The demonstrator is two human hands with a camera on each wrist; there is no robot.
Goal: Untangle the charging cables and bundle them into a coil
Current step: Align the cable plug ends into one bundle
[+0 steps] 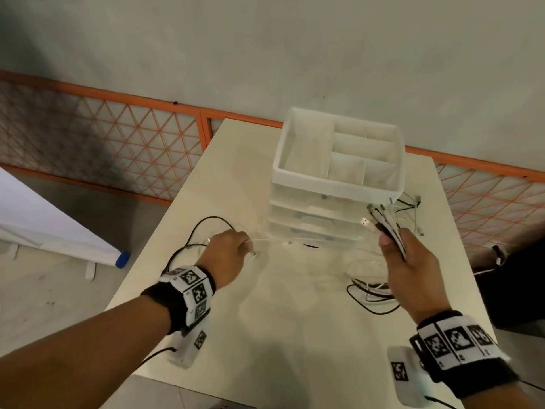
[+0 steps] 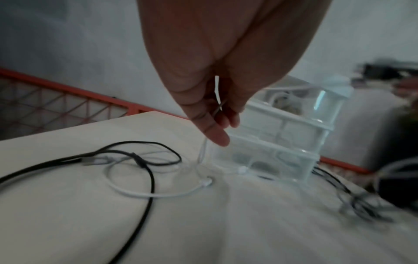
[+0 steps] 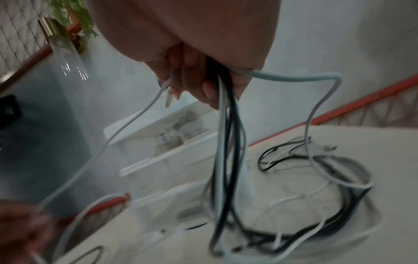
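My right hand is raised over the right of the table and grips a bunch of black and white charging cables near their plug ends. The strands hang down to a tangled heap on the table. My left hand pinches one thin white cable near its connector, low over the table's left middle. That white cable runs across toward my right hand. A loose black cable and a white one lie looped on the table to the left.
A white and clear drawer organiser with an open compartment tray on top stands at the back of the white table, between my hands. An orange mesh fence runs behind. The table's left edge lies close to the black cable loop.
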